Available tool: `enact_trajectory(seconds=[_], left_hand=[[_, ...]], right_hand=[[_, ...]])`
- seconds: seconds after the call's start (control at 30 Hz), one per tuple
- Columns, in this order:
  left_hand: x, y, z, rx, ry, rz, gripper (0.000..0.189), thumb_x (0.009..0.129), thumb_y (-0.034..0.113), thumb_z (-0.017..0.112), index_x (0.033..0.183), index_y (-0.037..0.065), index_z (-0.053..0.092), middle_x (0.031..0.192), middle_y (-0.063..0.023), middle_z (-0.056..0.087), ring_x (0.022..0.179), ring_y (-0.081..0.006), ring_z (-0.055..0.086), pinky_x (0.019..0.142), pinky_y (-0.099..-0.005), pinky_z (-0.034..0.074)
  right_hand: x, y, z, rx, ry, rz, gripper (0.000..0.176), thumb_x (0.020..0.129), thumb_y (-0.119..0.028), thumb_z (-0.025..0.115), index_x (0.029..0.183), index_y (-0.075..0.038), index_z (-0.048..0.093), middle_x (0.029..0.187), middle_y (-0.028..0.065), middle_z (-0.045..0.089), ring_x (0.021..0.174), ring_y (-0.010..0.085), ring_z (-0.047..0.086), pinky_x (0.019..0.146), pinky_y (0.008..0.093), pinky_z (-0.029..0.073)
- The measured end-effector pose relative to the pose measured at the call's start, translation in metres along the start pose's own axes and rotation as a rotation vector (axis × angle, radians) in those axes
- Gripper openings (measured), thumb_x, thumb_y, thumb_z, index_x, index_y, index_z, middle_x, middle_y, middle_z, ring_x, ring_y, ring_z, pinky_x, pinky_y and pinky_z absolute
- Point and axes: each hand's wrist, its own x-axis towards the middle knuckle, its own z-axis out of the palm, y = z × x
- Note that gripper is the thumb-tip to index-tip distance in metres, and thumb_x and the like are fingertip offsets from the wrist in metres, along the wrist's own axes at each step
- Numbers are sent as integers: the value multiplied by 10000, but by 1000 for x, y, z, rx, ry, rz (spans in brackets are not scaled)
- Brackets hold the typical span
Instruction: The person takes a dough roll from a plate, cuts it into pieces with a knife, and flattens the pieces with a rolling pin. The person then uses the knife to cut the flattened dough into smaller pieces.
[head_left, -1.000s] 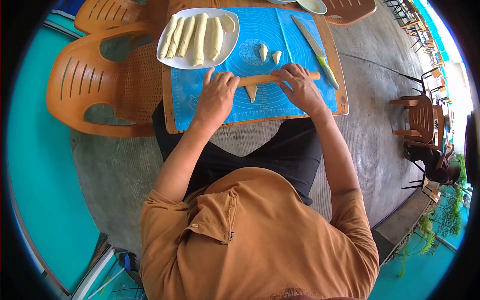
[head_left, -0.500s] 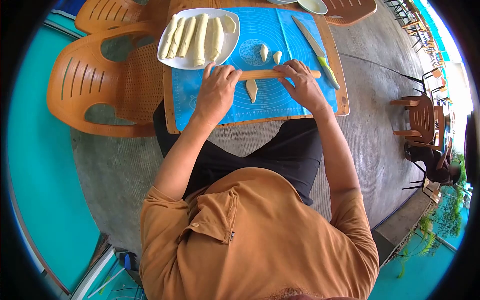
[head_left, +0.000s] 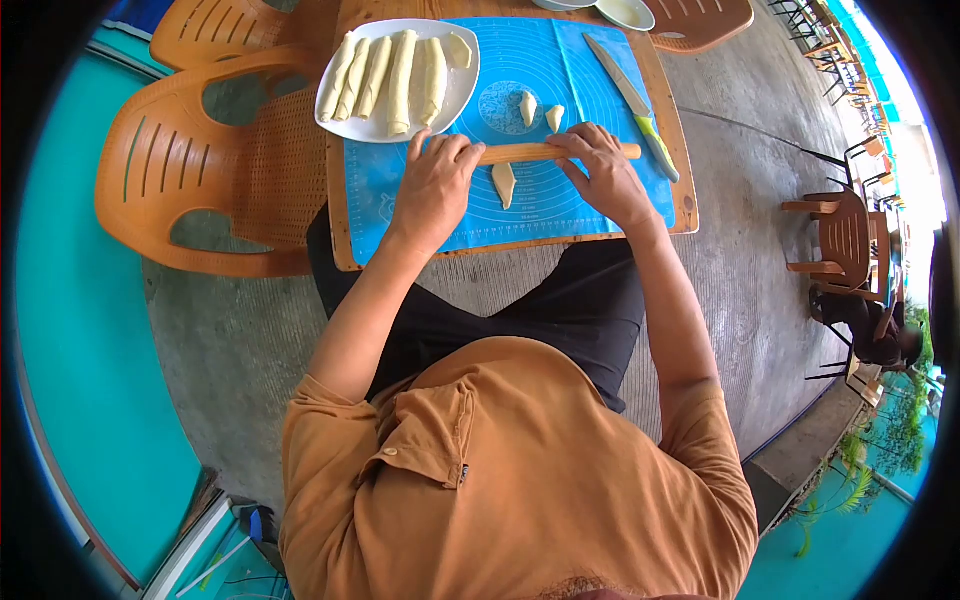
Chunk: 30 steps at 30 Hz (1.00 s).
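The rolling pin (head_left: 530, 153) lies sideways across the middle of the blue mat (head_left: 560, 70). The left hand (head_left: 435, 190) is on its left end and the right hand (head_left: 603, 175) is on its right end. The fingers of both hands are bent over the top of the pin and hold it down. A small flat piece of dough (head_left: 504, 182) lies on the mat between the two hands, on the side of the pin closer to the person. It is right next to the pin, but I cannot tell if they touch. Two little dough bits (head_left: 528, 107) sit just past the pin. A white plate (head_left: 465, 75) with long dough rolls (head_left: 400, 68) is at the far left. A knife (head_left: 632, 95) with a green handle lies on the right side of the mat. The mat is on a wooden table (head_left: 684, 200), and an orange chair (head_left: 170, 150) stands to the left.
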Motion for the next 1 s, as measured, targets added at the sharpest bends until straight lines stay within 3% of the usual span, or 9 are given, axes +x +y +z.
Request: enact_trajectory(seconds=[0.13, 0.53, 1.0], left_hand=[[-5, 3, 1, -19, -4, 8, 290, 1012, 56, 674, 1296, 66, 730, 1177, -43, 684, 1173, -234, 655, 1243, -522, 382], [-13, 14, -10, -20, -35, 25, 324, 1007, 51, 656, 1327, 58, 709, 1187, -48, 657, 1196, -224, 643, 1277, -551, 355], [-25, 23, -13, -48, -69, 24, 294, 1013, 46, 658, 1298, 51, 727, 1152, -45, 655, 1178, -217, 645, 1278, -555, 351]], right_hand=[[-10, 1, 5, -2, 18, -27, 347, 946, -81, 804, 1283, -140, 752, 1160, 87, 689, 1136, 317, 664, 1017, 462, 528], [-21, -9, 0, -9, 23, -10, 333, 983, -105, 774, 1313, -112, 739, 1200, 111, 696, 1178, 330, 660, 1053, 466, 514], [-40, -21, -2, 4, 38, 17, 343, 955, -101, 782, 1295, -125, 746, 1187, 91, 689, 1177, 322, 648, 1052, 466, 498]])
